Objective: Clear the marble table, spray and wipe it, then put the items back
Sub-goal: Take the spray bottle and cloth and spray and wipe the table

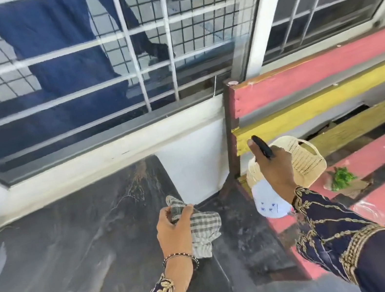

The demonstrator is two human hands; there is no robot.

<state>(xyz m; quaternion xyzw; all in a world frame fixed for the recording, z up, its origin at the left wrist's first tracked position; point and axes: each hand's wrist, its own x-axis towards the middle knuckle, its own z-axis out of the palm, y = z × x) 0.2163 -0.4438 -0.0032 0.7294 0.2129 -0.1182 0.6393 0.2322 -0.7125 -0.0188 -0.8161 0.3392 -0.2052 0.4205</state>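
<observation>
Near field: the left hand (175, 228), at 6 o'clock, is closed around a bunched checked cloth (202, 229) held over the right edge of the dark marble table (62, 246), which fills the view from 7 to 10 o'clock. At 4 o'clock the right hand (276, 169) grips a white spray bottle (268, 200) by its black trigger head (262, 146). Behind it, at 3 o'clock, a cream woven basket (303, 159) and green leaves (341, 178) rest on a red-and-yellow slatted bench (328, 75); a barred window (94, 60) spans 10 to 1 o'clock.
</observation>
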